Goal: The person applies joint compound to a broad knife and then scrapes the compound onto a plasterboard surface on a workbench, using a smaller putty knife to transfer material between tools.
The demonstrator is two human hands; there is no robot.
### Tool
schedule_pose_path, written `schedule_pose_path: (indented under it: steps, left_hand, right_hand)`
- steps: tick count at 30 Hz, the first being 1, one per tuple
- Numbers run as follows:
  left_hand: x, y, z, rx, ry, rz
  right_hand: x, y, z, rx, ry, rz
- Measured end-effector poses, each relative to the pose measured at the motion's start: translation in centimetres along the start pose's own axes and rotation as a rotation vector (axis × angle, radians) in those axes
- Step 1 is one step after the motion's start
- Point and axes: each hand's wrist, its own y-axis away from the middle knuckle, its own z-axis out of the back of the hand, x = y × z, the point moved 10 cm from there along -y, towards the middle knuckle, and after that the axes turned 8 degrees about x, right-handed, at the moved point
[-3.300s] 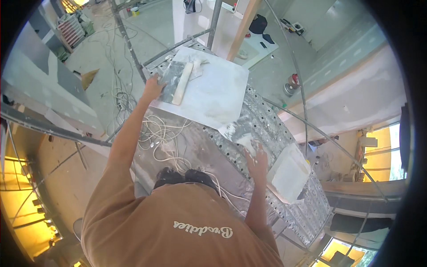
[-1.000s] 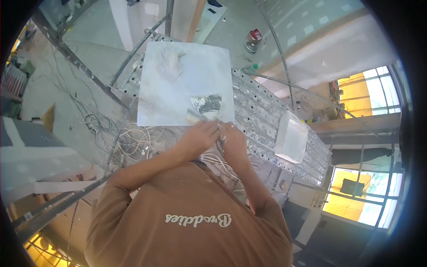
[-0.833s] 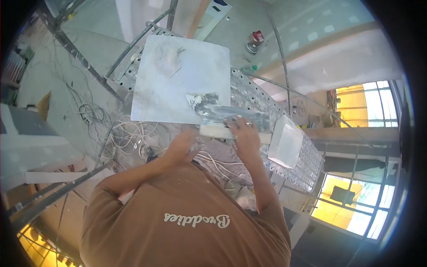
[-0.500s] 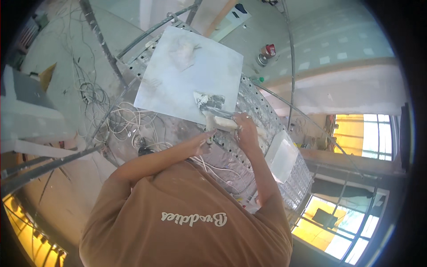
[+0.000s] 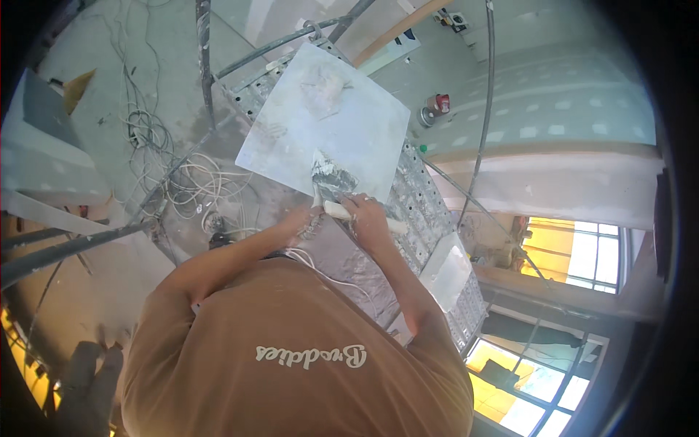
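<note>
at the near corner of a white board (image 5: 371,120), the person's two hands work close together, just apart. the right hand (image 5: 370,223) is closed around the pale handle of a trowel (image 5: 336,210), the handle's far end showing past the knuckles. the left hand (image 5: 303,220) has its fingers by the short pale handle of a scraper (image 5: 336,177); whether it grips that handle i cannot tell. the scraper's dark, white-smeared blade overlaps the board, and the trowel sits just beside it, partly hidden under the right hand.

farther up the board lies a crumpled, translucent sheet (image 5: 324,91). the board rests tilted across a perforated metal platform (image 5: 420,191), which also carries a white, box-like block (image 5: 447,271) near the right forearm. pale cords (image 5: 207,182) lie coiled to the left.

beyond stand scaffold poles (image 5: 486,109), a red and silver container (image 5: 438,104) on the floor, a green wall (image 5: 561,109) dotted with white patches, and windows (image 5: 546,251) showing yellow.
</note>
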Motion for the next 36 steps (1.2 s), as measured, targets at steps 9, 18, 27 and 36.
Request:
schedule_pose_path:
  steps: [9,18,27,36]
  left_hand:
    - [1.3,-0.5,0.0,-0.125,-0.012,-0.03]
    - [-0.2,-0.3,-0.6,-0.102,-0.21,-0.26]
    - [-0.1,0.4,-1.5,-0.063,-0.116,-0.055]
    - [-7.1,5.3,-3.4,-0.038,-0.511,-0.24]
  right_hand:
    - [0.7,-6.1,-0.8,0.016,0.137,-0.187]
    - [3.2,-2.5,-1.7,0.06,0.156,-0.111]
    - [-1.2,-7.7,0.8,-0.142,0.031,-0.145]
    - [-13.8,-5.1,10.0,-0.27,0.16,-0.214]
